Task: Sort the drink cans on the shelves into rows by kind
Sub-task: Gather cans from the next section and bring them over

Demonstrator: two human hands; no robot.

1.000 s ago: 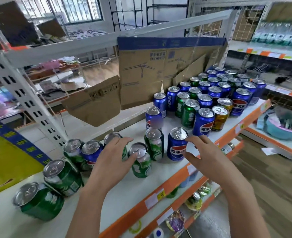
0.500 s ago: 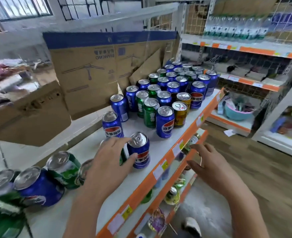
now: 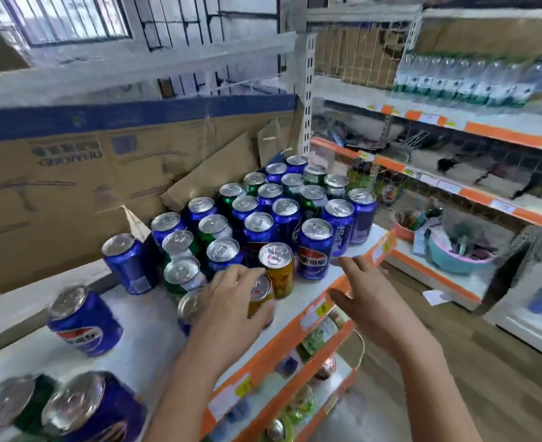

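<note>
A yellow can (image 3: pixel 261 299) near the shelf (image 3: pixel 142 339) front edge was gripped by the left hand (image 3: pixel 231 301); the right hand (image 3: pixel 363 296) was held open, empty, beyond the edge. A knock could probably topple the second yellow can (image 3: pixel 277 269) just behind, or the crowded blue and green cans (image 3: pixel 263 212). Cardboard (image 3: pixel 103 180) was propped along the far side, limiting room.

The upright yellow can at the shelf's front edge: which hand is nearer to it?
Left. The left hand lies just below the yellow can, almost touching; the right hand hovers apart, right of it.
</note>
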